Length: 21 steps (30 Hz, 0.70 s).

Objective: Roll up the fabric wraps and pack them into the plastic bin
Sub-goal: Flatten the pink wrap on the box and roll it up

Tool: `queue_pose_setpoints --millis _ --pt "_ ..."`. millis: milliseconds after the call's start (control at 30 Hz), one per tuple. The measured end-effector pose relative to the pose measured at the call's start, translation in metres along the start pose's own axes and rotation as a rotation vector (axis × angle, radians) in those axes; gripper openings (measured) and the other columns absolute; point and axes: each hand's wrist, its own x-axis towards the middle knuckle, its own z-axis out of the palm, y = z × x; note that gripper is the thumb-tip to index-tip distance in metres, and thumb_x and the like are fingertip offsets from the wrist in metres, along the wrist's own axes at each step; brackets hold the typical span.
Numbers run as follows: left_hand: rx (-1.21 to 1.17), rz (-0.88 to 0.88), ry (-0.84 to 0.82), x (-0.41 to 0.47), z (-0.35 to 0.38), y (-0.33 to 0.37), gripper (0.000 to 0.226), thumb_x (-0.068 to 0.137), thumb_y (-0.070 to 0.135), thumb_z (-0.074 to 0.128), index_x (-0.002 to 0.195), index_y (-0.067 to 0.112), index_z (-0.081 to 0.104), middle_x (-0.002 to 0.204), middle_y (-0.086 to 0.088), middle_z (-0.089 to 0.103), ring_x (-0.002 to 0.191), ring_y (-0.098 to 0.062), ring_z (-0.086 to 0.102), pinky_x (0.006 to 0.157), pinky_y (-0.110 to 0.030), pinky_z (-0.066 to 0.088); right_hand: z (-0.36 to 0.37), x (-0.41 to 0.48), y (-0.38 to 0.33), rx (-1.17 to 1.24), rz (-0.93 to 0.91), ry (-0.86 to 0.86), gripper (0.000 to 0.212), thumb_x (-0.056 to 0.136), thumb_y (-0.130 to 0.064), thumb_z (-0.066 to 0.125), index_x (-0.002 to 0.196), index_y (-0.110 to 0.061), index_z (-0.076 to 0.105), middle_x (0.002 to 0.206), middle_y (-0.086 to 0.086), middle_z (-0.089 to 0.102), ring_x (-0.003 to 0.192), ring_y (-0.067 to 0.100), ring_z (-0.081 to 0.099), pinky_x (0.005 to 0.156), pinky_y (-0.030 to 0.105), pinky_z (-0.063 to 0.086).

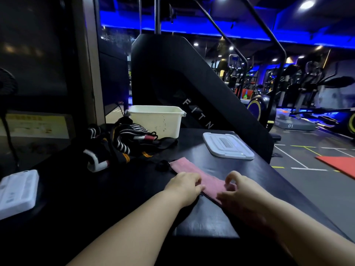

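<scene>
Long axis of pink wrap (190, 166) runs away toward plastic bin (155, 121); left hand (184, 184) and right hand (237, 191) fingers curled, gripping its near end

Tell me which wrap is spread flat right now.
The pink wrap, gripped at its near end by the left hand and right hand. The others, black with stripes, lie tangled in a pile beside the bin.

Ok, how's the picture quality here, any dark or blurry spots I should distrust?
Head view: dim overall, with blue ceiling light; the pile of dark wraps sinks into shadow, while the pink wrap and white plastic bin read clearly; the right forearm is blurred; wide-angle distortion curves the frame edges.
</scene>
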Motion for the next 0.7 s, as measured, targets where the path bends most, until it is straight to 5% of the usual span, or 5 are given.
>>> queue_pose_setpoints --millis 100,300,433,567,700 --pt "0.015 -0.037 -0.033 0.012 0.001 0.002 0.027 0.095 0.041 0.054 0.114 0.023 0.055 0.126 -0.004 0.06 0.116 -0.029 0.054 0.091 -0.036 0.044 -0.01 0.01 -0.001 -0.057 0.099 -0.043 0.043 0.082 -0.045 0.069 0.116 -0.023 0.057 0.115 0.0 0.066 0.097 0.018 0.06 0.072 0.025 0.04" --pt "-0.023 -0.06 -0.054 0.028 0.003 -0.002 0.027 0.094 0.039 0.058 0.117 0.026 0.055 0.129 0.0 0.06 0.117 -0.027 0.055 0.096 -0.034 0.045 -0.028 0.021 -0.006 -0.249 0.124 -0.157 0.04 0.085 -0.045 0.066 0.096 -0.007 0.074 0.079 0.006 0.061 0.074 0.02 0.053 0.06 0.027 0.037" --pt "-0.098 -0.12 0.14 0.039 0.005 -0.004 0.018 0.088 0.032 0.067 0.106 0.028 0.068 0.117 -0.005 0.058 0.11 -0.03 0.058 0.095 -0.033 0.048 -0.018 0.03 -0.005 -0.104 0.194 -0.088 0.039 0.08 -0.045 0.071 0.091 -0.008 0.075 0.075 0.005 0.064 0.069 0.019 0.056 0.057 0.025 0.038" --pt "-0.157 -0.103 0.111 0.051 0.009 -0.002 0.021 0.093 0.022 0.054 0.106 0.026 0.07 0.109 -0.002 0.068 0.106 -0.026 0.061 0.082 -0.024 0.045 -0.003 0.038 -0.008 -0.034 0.239 -0.004 0.04 0.076 -0.048 0.072 0.085 -0.009 0.075 0.071 0.002 0.065 0.068 0.018 0.058 0.057 0.025 0.039" --pt "-0.118 -0.1 0.039 0.062 0.014 -0.003 0.035 0.094 0.044 0.051 0.076 0.014 0.055 0.104 -0.012 0.065 0.101 -0.033 0.058 0.076 -0.031 0.042 0.006 0.051 -0.016 0.014 0.252 0.069 0.036 0.078 -0.046 0.069 0.074 -0.011 0.069 0.058 -0.002 0.055 0.066 0.02 0.054 0.054 0.028 0.035"
